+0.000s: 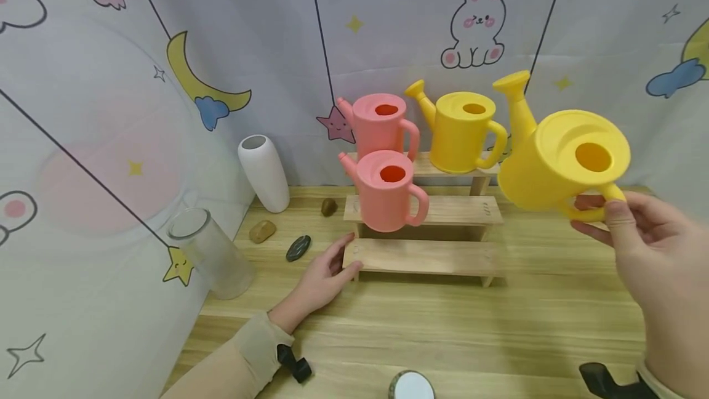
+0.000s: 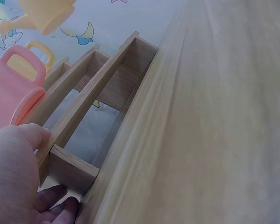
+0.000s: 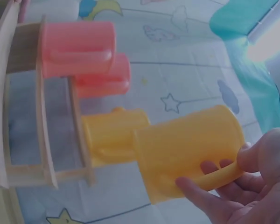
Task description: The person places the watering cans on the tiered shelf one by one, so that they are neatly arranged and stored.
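My right hand (image 1: 653,245) grips the handle of a yellow watering can (image 1: 559,159), held up in the air right of the wooden step stand (image 1: 426,255). In the right wrist view its fingers curl round the handle. My left hand (image 1: 327,273) holds the left end of the stand's lowest step, thumb on top and fingers lower down by the end. A second yellow watering can (image 1: 462,134) sits on the top step, beside a pink watering can (image 1: 376,119). Another pink watering can (image 1: 386,196) stands on the middle step at its left, partly covering the one behind.
Left of the stand are a white vase (image 1: 264,174), a frosted glass vase (image 1: 213,257), a brown stone (image 1: 263,231), a dark round stone (image 1: 329,207) and a black striped stone (image 1: 298,248). A white-topped round object (image 1: 412,385) is at the near edge. A printed curtain hangs behind.
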Demonstrator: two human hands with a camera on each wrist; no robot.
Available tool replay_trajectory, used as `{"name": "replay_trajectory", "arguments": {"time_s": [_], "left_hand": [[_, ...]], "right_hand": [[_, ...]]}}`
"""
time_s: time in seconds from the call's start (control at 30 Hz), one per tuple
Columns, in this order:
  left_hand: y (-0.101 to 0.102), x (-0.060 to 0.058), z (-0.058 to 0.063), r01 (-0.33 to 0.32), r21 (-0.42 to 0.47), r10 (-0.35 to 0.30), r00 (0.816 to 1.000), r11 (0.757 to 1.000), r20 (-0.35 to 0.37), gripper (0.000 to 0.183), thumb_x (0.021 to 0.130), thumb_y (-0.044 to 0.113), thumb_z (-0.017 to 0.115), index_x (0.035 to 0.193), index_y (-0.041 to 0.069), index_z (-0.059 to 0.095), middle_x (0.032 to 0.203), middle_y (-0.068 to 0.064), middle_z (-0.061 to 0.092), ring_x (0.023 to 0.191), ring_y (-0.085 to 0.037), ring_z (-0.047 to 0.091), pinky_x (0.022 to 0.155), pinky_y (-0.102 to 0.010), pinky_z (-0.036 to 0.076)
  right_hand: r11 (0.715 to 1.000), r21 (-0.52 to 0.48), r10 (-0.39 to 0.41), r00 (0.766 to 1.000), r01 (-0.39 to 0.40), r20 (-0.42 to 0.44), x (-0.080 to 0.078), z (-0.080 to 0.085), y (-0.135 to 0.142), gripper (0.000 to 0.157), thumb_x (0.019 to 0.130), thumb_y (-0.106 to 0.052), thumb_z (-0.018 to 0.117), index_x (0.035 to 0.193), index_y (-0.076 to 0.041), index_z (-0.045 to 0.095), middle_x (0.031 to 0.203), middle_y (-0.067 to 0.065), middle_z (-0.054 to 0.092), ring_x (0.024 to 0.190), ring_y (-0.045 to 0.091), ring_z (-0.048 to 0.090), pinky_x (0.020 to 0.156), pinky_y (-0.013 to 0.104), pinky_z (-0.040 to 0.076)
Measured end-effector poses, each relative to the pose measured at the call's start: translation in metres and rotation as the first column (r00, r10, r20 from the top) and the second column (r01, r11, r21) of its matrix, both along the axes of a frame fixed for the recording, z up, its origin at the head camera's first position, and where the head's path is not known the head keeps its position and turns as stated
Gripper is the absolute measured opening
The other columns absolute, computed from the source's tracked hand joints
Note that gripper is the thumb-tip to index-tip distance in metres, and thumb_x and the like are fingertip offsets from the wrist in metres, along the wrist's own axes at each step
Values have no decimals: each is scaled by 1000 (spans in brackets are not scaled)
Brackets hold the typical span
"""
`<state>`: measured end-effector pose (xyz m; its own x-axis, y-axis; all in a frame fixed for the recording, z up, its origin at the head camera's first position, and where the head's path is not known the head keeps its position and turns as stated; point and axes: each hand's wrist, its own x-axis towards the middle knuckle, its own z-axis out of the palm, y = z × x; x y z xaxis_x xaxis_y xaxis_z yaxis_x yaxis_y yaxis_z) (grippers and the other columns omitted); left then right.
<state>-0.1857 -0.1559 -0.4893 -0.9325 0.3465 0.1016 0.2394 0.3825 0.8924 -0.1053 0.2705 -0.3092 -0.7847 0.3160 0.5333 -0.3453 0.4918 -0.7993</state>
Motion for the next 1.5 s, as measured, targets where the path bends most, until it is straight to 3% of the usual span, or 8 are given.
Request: {"name": "replay_trajectory", "arguments": {"time_s": [0.17,0.43,1.03,1.3,1.5], "left_hand": [[1,0,0,-2,14,2,1000,1000,4,68,99,47,66,158,30,37,162,4,41,147,-17,45,118,-39,45],[0,0,-2,-2,20,2,1000,1000,8,67,99,46,66,157,32,37,162,3,42,146,-16,46,117,-39,45],[0,0,-1,-10,0,10,1000,1000,-1,67,99,47,66,158,32,37,162,5,41,147,-16,45,118,-40,45],[1,2,3,-6,-1,6,1000,1000,-1,68,99,46,66,159,29,36,162,5,41,147,-15,45,118,-39,45],[1,2,1,-10,6,10,1000,1000,8,67,99,46,66,157,33,36,161,5,43,145,-14,47,118,-38,45]], "right_hand": [[994,61,88,994,-92,63,-2,-8,-9,26,104,-10,57,118,9,68,104,-17,74,95,-5,73,74,14,60],[974,37,211,959,-222,191,-12,-24,-15,27,104,-14,60,121,6,67,101,-21,75,89,-6,74,71,18,62],[973,71,188,934,-218,302,-23,-37,-30,34,105,-26,59,121,2,68,96,-28,70,85,-10,72,70,18,62],[976,51,186,934,-211,306,-26,-40,-37,34,103,-26,62,120,2,69,96,-20,72,86,-10,72,70,21,63],[974,84,167,917,-210,361,-29,-42,-40,40,104,-33,58,123,1,68,114,18,74,85,-13,70,69,18,62]]}}
